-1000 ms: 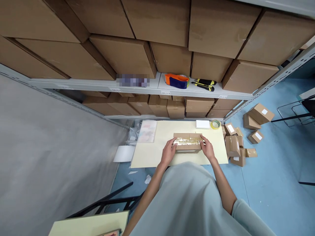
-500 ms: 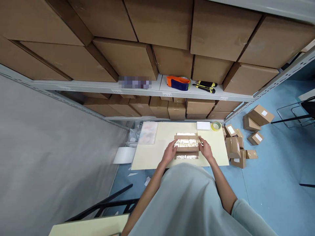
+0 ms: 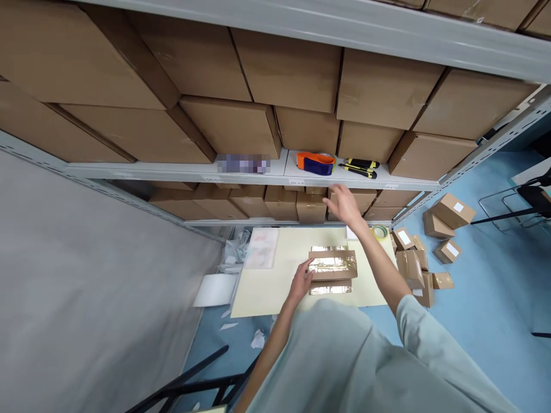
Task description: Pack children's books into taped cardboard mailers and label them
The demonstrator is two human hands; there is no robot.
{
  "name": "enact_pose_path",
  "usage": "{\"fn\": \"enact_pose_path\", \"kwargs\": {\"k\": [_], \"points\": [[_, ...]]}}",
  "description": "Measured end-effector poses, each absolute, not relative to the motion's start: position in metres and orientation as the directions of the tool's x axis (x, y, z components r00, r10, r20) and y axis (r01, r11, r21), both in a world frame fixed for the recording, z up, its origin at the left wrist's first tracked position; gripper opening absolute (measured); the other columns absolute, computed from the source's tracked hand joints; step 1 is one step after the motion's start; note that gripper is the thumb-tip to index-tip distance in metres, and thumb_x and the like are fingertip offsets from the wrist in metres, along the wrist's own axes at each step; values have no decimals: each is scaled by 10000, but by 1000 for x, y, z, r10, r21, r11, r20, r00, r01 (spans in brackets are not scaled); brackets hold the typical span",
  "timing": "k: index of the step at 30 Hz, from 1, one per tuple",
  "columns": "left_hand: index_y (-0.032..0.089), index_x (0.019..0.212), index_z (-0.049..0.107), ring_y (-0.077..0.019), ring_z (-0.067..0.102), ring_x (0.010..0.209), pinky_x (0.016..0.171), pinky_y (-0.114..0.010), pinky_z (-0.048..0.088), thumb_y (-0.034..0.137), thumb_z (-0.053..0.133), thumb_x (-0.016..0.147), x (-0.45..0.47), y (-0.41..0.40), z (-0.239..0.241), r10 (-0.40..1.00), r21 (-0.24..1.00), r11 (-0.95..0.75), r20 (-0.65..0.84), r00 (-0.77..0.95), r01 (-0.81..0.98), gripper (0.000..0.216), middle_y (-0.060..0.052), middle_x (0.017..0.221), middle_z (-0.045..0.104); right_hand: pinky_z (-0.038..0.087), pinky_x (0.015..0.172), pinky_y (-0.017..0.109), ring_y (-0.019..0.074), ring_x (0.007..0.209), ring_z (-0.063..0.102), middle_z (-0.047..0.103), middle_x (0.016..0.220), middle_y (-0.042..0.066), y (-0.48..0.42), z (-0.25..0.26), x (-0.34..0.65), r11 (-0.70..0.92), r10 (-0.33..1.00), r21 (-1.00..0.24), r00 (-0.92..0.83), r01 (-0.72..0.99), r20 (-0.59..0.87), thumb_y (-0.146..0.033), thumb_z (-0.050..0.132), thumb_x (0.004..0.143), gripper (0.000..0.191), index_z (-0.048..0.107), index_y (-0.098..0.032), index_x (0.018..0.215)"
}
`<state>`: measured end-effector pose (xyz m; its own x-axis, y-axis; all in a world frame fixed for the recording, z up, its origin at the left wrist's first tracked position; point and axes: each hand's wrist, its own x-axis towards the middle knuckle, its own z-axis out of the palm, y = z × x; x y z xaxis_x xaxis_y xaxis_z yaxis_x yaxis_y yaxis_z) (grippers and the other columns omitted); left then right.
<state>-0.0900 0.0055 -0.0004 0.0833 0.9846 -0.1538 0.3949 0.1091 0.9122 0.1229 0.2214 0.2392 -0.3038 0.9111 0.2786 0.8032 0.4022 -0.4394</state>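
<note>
A small cardboard box (image 3: 333, 265) with shiny clear tape across its top lies on the cream tabletop (image 3: 262, 292). My left hand (image 3: 301, 279) grips the box's left edge. My right hand (image 3: 343, 205) is raised above the table's far side, in front of the lower shelf, holding nothing, with its fingers apart. On the shelf above it sit an orange and blue tape dispenser (image 3: 316, 163) and several black and yellow utility knives (image 3: 359, 168). My right forearm partly covers a stack of white labels (image 3: 350, 234).
Large cartons (image 3: 284, 69) fill the upper shelf, and smaller boxes (image 3: 282, 205) line the lower one. A tape roll (image 3: 380, 232) lies at the table's back right. Beside it on the floor are several small labelled boxes (image 3: 408, 267). A plastic-looking packet (image 3: 261, 248) rests at the table's left.
My right hand has let go of the box's right side and risen toward the shelf. My left hand stays on the box. The view has tilted upward.
</note>
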Motion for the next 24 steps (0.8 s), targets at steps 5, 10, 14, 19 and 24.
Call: {"fn": "enact_pose_path", "kwargs": {"k": [5,10,14,19,24], "points": [[282,1497,597,-282,574,1436,1181,-479,495,344,534,1028,-89,3,4,981,914,122,-169,91,388,477,-123,1532,601,427,1164,592,419,1340,562,627,1391,283,326,281,66,383,904,-254,-303,888,302,-482,636,1038,563,605,-34,1379],[269,1501,594,-274,566,1448,1235,-477,442,300,518,1028,-85,-1,2,986,916,120,-154,59,382,480,-126,1540,600,410,1154,588,418,1263,631,701,1289,324,361,266,46,216,965,-130,-192,968,176,-529,723,981,644,631,16,1311],[248,1504,589,-264,565,1448,1252,-469,423,309,512,1036,-85,-3,3,990,920,88,-123,67,383,479,-134,1537,605,387,1180,534,368,1205,697,752,1232,281,364,264,51,209,977,-152,-197,966,87,-498,699,1009,533,674,-27,1256],[258,1494,596,-277,572,1450,1237,-490,441,318,532,1028,-88,-2,6,990,907,76,-119,77,414,474,-144,1538,610,410,1155,490,353,1168,715,769,1198,279,356,272,57,266,963,-164,-253,950,96,-378,724,1005,428,684,-30,1252],[245,1494,603,-273,564,1458,1246,-490,433,302,533,1013,-86,1,8,988,898,89,-134,76,430,489,-144,1543,610,439,1133,523,373,1175,692,746,1219,272,319,268,79,368,924,-279,-316,887,216,-513,586,1066,527,651,-36,1280]]}}
